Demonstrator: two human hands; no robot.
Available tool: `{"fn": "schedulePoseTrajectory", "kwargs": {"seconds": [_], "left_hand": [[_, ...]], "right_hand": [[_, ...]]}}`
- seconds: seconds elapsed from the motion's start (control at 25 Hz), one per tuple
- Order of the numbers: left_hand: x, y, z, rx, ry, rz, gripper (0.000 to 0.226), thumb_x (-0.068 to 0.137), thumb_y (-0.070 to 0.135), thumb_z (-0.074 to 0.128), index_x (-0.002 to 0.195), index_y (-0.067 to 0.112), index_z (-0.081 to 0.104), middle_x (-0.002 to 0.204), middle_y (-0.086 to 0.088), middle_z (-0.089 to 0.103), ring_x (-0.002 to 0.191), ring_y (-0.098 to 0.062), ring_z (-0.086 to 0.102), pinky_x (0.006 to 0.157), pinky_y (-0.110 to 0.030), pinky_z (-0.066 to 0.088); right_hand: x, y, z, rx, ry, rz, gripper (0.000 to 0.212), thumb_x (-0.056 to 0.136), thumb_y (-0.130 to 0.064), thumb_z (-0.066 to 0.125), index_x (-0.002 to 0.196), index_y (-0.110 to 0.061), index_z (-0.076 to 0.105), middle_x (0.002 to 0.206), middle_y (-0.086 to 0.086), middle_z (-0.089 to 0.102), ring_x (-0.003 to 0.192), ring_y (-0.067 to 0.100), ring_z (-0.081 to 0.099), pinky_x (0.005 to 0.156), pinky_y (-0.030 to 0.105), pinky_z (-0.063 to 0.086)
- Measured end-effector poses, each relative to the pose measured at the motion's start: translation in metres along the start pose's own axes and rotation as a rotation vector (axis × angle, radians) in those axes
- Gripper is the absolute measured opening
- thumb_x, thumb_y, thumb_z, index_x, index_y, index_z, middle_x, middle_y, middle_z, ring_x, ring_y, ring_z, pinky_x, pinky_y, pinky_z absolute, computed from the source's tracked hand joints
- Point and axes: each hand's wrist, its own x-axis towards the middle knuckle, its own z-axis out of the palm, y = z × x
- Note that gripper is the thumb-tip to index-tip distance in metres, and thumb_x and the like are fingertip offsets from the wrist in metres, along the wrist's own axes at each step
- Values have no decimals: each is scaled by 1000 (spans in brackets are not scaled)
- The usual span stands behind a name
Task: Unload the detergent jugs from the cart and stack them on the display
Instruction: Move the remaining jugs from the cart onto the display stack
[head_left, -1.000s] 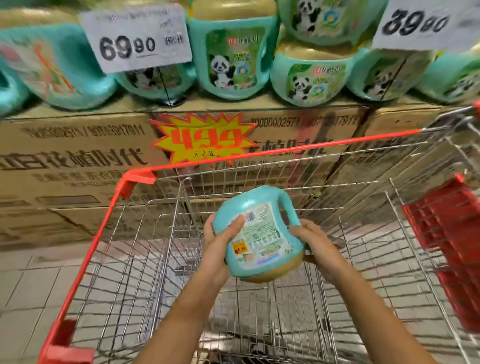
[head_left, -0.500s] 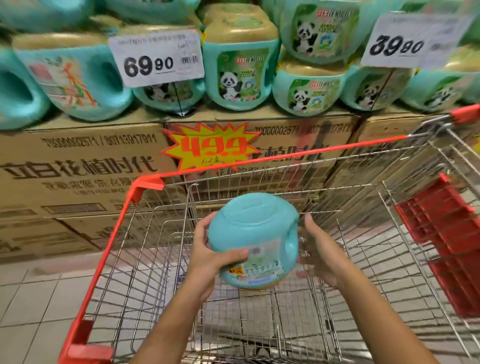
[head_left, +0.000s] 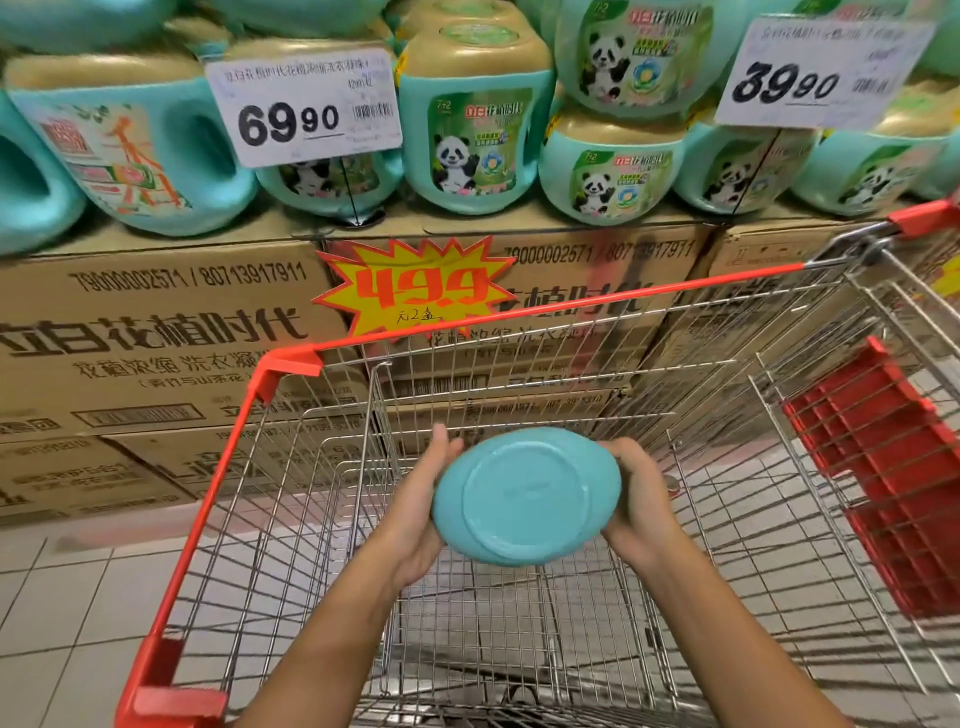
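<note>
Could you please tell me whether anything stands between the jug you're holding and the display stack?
Yes: the cart's red-rimmed front wall stands between the jug and the display jugs. Two price cards also front that row.

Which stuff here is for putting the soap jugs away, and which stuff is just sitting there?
For the job: teal jug, held between left hand and right hand; wire cart; panda jugs stacked on cardboard boxes.

Just there: 69.90 price tag; 39.90 price tag; yellow starburst sign; red flap in the cart.
</note>
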Motion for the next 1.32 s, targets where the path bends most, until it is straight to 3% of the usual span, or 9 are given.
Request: {"fn": "schedulePoseTrajectory", "kwargs": {"seconds": [0.16,0.24,0.44,0.6,0.76,0.92,1.04,1.16,1.32], "left_hand": [[3,-19,6,-183,-62,-184,41,81,43,68,106,12,75,97,-14,75,82,-30,73,67,-39,59],[1,-26,12,-258,-73,-167,43,75,40,77,107,11,75,104,-17,74,85,-30,73,67,-40,59],[-4,-20,20,-186,106,92,96,44,25,98,129,16,53,105,-15,74,82,-29,74,61,-36,59],[-12,-2,16,54,211,311,114,37,27,94,140,23,43,121,-4,67,100,-26,71,74,-42,60],[-27,7,10,118,152,415,94,47,37,90,130,29,48,105,-1,73,90,-25,73,64,-35,59],[-45,15,0,114,230,502,72,64,50,74,127,34,44,98,11,73,87,-13,73,64,-24,56],[-70,17,-12,128,361,572,62,67,57,67,123,41,45,97,16,72,86,-10,72,63,-20,55],[-103,15,-29,64,585,645,59,66,64,64,119,45,48,101,7,71,88,-14,72,65,-25,56],[-159,10,-57,-46,805,734,56,65,58,67,116,42,50,99,2,73,87,-19,73,65,-30,57]], "right_hand": [[-2,-7,-1,-80,-101,-131,66,63,-11,59,127,-20,52,121,2,58,101,25,62,79,41,54],[-5,-10,-1,-158,-171,-200,75,61,-8,57,134,-26,49,130,-3,54,113,23,59,82,37,54],[-10,-11,-6,-340,-149,-200,68,65,-16,69,130,-29,51,114,1,64,93,20,67,66,33,55],[-19,2,2,-316,40,-215,49,63,-27,65,111,-21,56,96,1,64,73,6,65,62,26,52],[-33,6,17,-231,70,-378,45,67,-35,64,108,-20,56,94,-11,63,90,13,60,81,40,50],[-43,9,41,-242,-42,-452,57,67,-40,73,116,-20,52,86,-16,69,78,2,65,64,18,52],[-46,13,65,-292,-154,-464,54,68,-38,73,116,-26,51,90,-12,70,80,4,66,64,19,51],[-52,13,101,-329,-338,-419,61,64,-40,76,117,-26,51,94,-10,69,84,6,67,66,25,51],[-69,31,153,-342,-571,-353,61,62,-35,78,116,-25,52,94,-5,71,84,11,69,64,24,53]]}}
